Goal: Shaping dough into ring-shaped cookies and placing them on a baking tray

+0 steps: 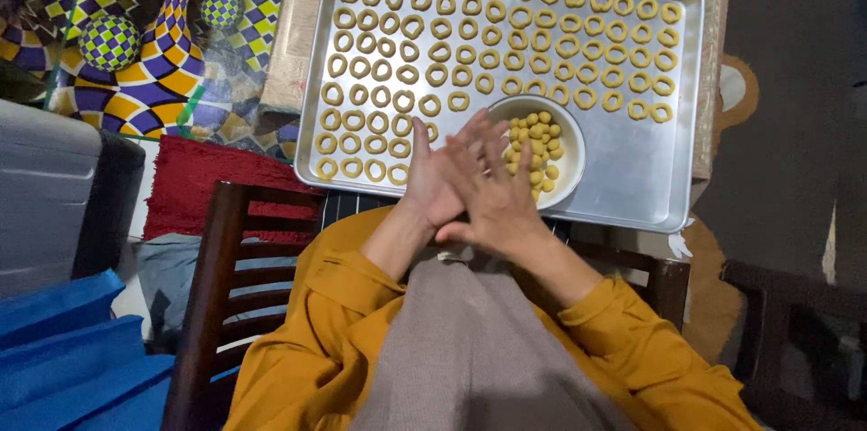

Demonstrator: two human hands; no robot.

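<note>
My left hand (432, 180) and my right hand (501, 201) are pressed palm to palm over the near edge of a metal tray (632, 169), right hand on top, fingers stretched out. Anything between the palms is hidden. Just beyond my fingertips a white bowl (578, 155) on the tray holds several small yellow dough balls (537, 137). Rows of yellow dough rings (470, 29) cover the tray's left and far parts. My orange sleeves and a grey cloth fill the bottom of the view.
The tray lies on an embroidered beige cloth (293, 42). A dark wooden chair (212, 286) stands at my left over a red rug (190, 182). A checkered mat (153, 33), a grey box (41, 187) and blue sheeting (63, 350) lie further left.
</note>
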